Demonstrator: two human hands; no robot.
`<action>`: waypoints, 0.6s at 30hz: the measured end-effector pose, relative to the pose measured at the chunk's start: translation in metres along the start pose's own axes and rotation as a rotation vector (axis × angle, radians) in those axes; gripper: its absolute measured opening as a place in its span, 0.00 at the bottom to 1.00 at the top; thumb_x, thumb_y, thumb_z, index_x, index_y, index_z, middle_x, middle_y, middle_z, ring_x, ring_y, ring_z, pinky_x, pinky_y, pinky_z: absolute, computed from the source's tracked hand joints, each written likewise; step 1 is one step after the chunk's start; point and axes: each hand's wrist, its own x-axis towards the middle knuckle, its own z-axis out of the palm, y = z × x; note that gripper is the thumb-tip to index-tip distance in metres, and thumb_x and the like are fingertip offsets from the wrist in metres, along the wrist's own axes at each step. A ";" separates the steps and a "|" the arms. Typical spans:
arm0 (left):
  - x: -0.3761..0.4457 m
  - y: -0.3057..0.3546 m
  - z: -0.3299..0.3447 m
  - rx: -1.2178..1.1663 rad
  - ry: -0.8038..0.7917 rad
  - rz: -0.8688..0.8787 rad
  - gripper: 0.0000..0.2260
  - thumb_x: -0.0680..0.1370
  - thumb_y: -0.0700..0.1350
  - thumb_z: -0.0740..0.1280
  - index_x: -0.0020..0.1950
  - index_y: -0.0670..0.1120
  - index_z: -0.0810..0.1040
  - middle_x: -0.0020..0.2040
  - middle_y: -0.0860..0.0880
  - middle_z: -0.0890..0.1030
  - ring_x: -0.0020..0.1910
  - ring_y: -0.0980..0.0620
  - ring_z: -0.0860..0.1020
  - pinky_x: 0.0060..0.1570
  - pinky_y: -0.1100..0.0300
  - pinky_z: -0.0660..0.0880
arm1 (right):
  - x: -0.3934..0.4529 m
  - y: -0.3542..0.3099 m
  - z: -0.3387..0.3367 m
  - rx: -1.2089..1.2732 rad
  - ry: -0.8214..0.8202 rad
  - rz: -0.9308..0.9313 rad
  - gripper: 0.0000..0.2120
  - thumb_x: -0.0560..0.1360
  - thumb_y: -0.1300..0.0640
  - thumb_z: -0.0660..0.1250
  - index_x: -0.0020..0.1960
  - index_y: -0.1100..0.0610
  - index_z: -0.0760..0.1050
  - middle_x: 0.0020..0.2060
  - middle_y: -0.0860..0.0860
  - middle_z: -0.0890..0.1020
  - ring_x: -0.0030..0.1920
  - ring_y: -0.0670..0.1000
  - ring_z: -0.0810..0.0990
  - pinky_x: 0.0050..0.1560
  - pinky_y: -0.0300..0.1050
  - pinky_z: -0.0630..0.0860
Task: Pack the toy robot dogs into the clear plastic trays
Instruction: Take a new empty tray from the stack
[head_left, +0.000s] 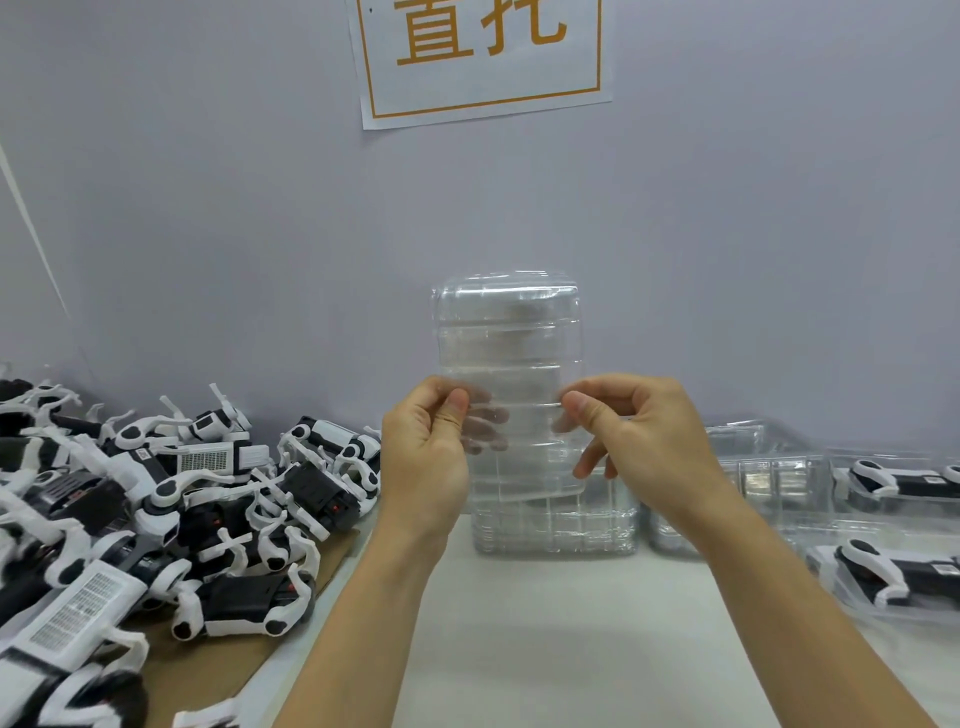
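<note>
I hold a clear plastic tray (511, 353) upright in front of me, above the white table. My left hand (426, 441) pinches its left edge, thumb in front and fingers behind the plastic. My right hand (639, 426) pinches the right edge the same way. A pile of black-and-white toy robot dogs (156, 499) lies on brown cardboard at the left. A stack of clear trays (556, 530) stands on the table behind my hands. At the right, two trays each hold a packed dog (898, 480) (893, 574).
A grey wall with a white sign (478, 52) in orange characters rises right behind the table. More clear trays (769, 478) sit at the right rear. The white tabletop (545, 623) stretches between my forearms.
</note>
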 end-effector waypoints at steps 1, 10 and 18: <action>0.001 -0.001 -0.001 -0.017 0.020 -0.003 0.15 0.85 0.37 0.57 0.44 0.44 0.79 0.37 0.48 0.85 0.33 0.53 0.82 0.37 0.55 0.81 | 0.001 0.001 -0.001 0.000 0.013 -0.006 0.07 0.79 0.59 0.69 0.43 0.52 0.83 0.36 0.49 0.86 0.24 0.54 0.81 0.26 0.33 0.71; 0.018 -0.002 -0.031 -0.477 0.293 -0.217 0.15 0.86 0.40 0.54 0.44 0.46 0.75 0.31 0.53 0.82 0.27 0.55 0.79 0.40 0.56 0.75 | 0.011 0.018 -0.046 0.133 0.396 0.068 0.09 0.82 0.57 0.64 0.45 0.53 0.80 0.35 0.48 0.85 0.21 0.45 0.72 0.23 0.36 0.70; 0.022 -0.008 -0.041 -1.096 0.530 -0.519 0.15 0.86 0.41 0.55 0.44 0.47 0.77 0.30 0.52 0.82 0.30 0.58 0.82 0.42 0.65 0.80 | 0.013 0.024 -0.059 0.290 0.626 0.135 0.11 0.83 0.55 0.62 0.43 0.52 0.77 0.36 0.48 0.85 0.20 0.45 0.70 0.23 0.35 0.68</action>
